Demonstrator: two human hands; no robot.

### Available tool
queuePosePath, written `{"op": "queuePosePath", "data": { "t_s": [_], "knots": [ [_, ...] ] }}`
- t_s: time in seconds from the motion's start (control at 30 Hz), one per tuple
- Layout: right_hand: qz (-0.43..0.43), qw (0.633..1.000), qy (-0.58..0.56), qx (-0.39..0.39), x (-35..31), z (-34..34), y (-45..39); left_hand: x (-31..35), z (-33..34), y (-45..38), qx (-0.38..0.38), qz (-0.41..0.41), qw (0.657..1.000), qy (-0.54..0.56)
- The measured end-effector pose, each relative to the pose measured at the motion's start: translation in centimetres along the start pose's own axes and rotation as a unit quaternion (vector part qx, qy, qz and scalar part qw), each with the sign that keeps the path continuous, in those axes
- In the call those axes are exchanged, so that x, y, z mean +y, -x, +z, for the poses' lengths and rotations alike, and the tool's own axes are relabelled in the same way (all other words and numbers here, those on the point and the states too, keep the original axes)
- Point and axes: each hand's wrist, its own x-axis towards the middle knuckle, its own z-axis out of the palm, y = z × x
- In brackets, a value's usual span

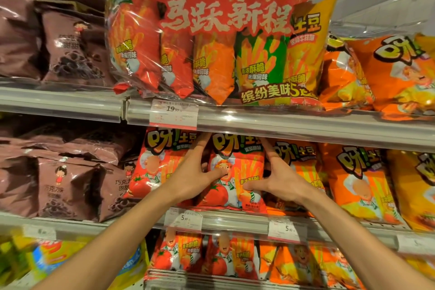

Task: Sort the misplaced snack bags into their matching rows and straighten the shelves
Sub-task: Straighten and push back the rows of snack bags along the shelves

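1. The scene is brightly and evenly lit from above; colours on the packaging look saturated
2. White glare streaks run along the clear plastic rail of the upper shelf (pixel 282 122) and the middle shelf rail (pixel 235 220)
3. The clear wrap of the multipack (pixel 211 30) carries patchy reflections that wash out parts of its print
4. The brown bags (pixel 70 54) at the left show soft highlights on their creases
5. Dark shadow sits under the upper shelf, behind the tops of the red tomato bag (pixel 235 172) and its neighbours
6. Wide-angle distortion bends the shelf lines and stretches the forearms near the bottom
7. The lower corners are smeared and out of focus, and the price tags (pixel 173 113) are too blurred to read fully
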Motion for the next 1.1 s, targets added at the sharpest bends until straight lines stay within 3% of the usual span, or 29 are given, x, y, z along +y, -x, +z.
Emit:
{"op": "queuePosePath", "data": {
  "t_s": [0.1, 0.2, 0.3, 0.43, 0.57, 0.77, 1.1],
  "knots": [
    [0.01, 1.0, 0.005, 0.005, -0.4, 0.6, -0.4, -0.5, -1.1, 1.9, 0.089, 0.063, 0.985, -0.136],
    [0.014, 0.999, 0.046, -0.002, -1.0, 1.3, -0.6, -2.2, -2.7, 2.5, 0.17, 0.134, 0.937, -0.276],
    [0.007, 0.991, 0.135, 0.008, -2.3, 2.0, -0.2, -4.8, -3.9, 2.5, 0.18, 0.131, 0.905, -0.363],
    [-0.046, 0.955, 0.28, 0.09, -3.0, 4.6, -0.3, -6.4, -4.6, 2.6, 0.159, 0.119, 0.878, -0.436],
    [-0.085, 0.914, 0.365, 0.155, -3.1, 8.6, -2.0, -7.0, -4.7, 2.3, 0.121, 0.1, 0.864, -0.478],
    [-0.084, 0.887, 0.405, 0.206, -2.1, 10.5, -3.3, -7.2, -4.2, 2.2, 0.108, 0.081, 0.855, -0.5],
    [-0.071, 0.887, 0.419, 0.181, -1.7, 10.8, -4.1, -7.2, -3.8, 2.1, 0.124, 0.075, 0.855, -0.498]
  ]
}}
